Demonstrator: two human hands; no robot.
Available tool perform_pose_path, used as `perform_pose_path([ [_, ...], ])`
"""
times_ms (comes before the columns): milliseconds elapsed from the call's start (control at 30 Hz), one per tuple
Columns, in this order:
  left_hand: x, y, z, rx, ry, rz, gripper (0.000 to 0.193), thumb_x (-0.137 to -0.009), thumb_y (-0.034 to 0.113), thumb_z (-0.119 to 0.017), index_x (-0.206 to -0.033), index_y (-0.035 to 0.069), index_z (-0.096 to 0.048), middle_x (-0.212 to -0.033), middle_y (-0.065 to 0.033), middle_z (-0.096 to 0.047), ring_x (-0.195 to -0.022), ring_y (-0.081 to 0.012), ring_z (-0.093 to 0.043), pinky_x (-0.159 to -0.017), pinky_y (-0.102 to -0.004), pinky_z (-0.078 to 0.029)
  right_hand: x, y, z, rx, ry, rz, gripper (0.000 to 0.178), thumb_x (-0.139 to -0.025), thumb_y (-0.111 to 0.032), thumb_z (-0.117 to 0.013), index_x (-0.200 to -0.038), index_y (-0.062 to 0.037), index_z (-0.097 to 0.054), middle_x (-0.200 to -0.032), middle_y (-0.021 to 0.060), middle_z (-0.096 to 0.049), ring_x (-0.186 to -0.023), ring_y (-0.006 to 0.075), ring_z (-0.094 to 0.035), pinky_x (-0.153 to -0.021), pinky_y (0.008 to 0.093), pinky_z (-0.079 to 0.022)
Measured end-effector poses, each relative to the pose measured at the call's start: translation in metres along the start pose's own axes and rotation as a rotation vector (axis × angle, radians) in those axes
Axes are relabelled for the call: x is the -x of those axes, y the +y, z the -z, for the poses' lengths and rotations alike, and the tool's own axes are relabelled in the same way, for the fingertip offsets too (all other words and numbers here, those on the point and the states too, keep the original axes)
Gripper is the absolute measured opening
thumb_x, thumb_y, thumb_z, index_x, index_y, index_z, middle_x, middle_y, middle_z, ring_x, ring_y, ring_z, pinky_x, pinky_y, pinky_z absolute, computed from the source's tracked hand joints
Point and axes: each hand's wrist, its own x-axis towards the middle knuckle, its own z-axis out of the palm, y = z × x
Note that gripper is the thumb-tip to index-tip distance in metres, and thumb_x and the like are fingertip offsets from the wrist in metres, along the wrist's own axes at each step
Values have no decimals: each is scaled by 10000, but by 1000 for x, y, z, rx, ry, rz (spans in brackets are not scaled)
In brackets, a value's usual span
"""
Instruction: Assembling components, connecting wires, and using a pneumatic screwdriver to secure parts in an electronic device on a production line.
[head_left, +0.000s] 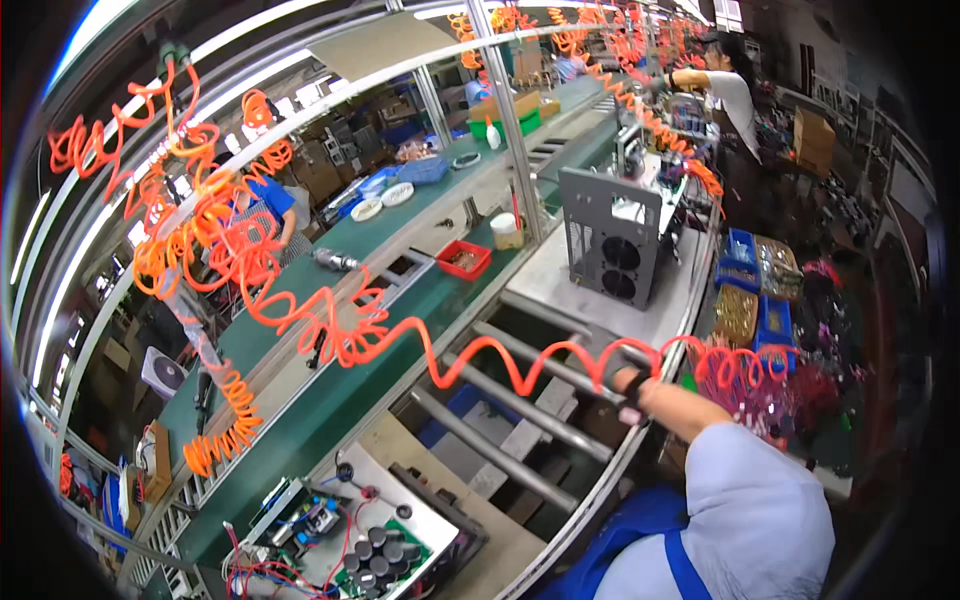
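My right hand (624,374), in a dark glove with a dark band at the wrist, reaches out over the right side of the roller conveyor (520,405). It is close to the end of a metal roller (545,360). A stretched orange coiled hose (480,350) passes right by the hand; whether they touch, I cannot tell. The fingers are blurred and partly hidden, so their grip does not show. My left hand is out of view. Beyond the hand, a grey metal case (612,240) with two round fans stands upright on a pale board (540,285).
An open chassis (440,535) with circuit boards and wires lies at the lower left. Across the green belt (385,375) are a red parts bin (463,260) and a power driver (335,260). Blue bins (738,258) stand at right. Other people work farther off.
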Motion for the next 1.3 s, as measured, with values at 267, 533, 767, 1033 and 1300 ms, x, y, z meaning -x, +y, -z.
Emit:
perform_pose_path([
  [267, 80, 82, -73, 54, -308, 243, 432, -913, 381, -579, -1217, 80, -642, -1216, -191, -622, -1162, -308, -586, -1049, -403, -402, -101, -57, 302, 277, 894, 132, 500, -881, -442, -553, -1188, -47, -576, -1136, 245, -615, -1075, 374, -588, -921, 412, -455],
  [533, 80, 117, -76, 42, -334, 352, 303, -946, 194, -523, -1161, 21, -648, -1115, -215, -656, -1070, -352, -614, -945, -400, -468, -109, -38, 299, 621, 839, 44, 485, -916, -403, -517, -1217, -24, -555, -1068, 238, -636, -991, 395, -620, -837, 452, -484],
  [767, 65, 125, -78, 154, -181, 220, 219, -846, 150, -619, -1039, 60, -671, -959, -156, -677, -900, -332, -653, -825, -403, -515, -74, -67, 220, 464, 767, 57, 642, -875, -548, -530, -1198, 5, -570, -1046, 259, -649, -942, 368, -633, -828, 438, -463],
  [1033, -59, 216, -119, 453, -223, -181, 297, -851, 131, -631, -1130, 30, -610, -981, -175, -651, -907, -353, -630, -792, -421, -506, 11, -125, 89, 221, 611, 17, 471, -910, -421, -533, -1198, -49, -519, -1030, 210, -636, -928, 339, -632, -826, 424, -493],
  [1300, -183, 351, -144, 607, 27, -496, 640, -761, 297, -744, -1260, -26, -506, -1245, -233, -536, -1132, -417, -532, -942, -469, -445, 78, -159, 66, 383, 110, 109, 545, -850, -343, -638, -1293, -52, -511, -1214, 192, -579, -1092, 313, -608, -918, 370, -481],
])
